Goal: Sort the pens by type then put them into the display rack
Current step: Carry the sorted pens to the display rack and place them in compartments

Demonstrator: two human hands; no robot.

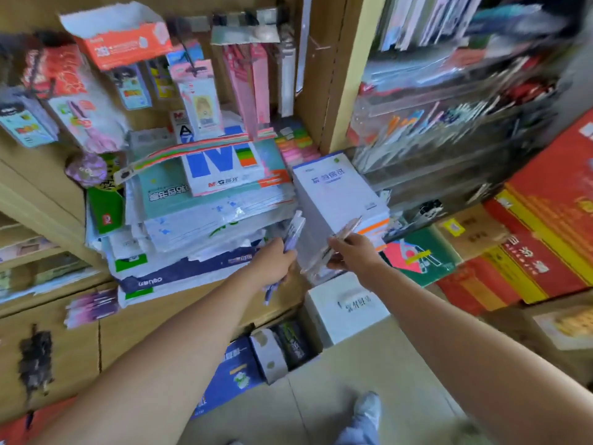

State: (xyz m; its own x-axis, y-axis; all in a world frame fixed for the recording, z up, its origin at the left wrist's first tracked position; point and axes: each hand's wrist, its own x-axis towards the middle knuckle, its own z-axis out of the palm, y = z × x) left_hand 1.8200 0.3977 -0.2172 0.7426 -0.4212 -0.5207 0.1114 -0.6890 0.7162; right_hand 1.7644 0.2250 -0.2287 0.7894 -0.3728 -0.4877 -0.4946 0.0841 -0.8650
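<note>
Left hand [278, 261]: fingers curled round a small bunch of slim lilac plastic pens [296, 228], which stick out above and below the fist.
Right hand [354, 253]: just beside the left, pinching a few pale pink-and-beige pens [348, 231]; something clear seems to hang under them (too blurred to be sure).
Between the hands: a narrow gap, so the two kinds are held apart.
Just beyond the hands: a tall stack of white paper pads [337, 191].
Below the right hand: a white cardboard box [346, 306] on the tiled floor [369, 364].
Up and right of the right hand: a clear acrylic tiered display rack [449, 130] with pens in it, well apart from both hands.
Risk: either loose bunch could fan out on the reach to the rack, and a pen could drop to the cluttered floor.
Risk: a hurried placement could land one kind in the wrong compartment, since the clear walls are hard to read.
</note>
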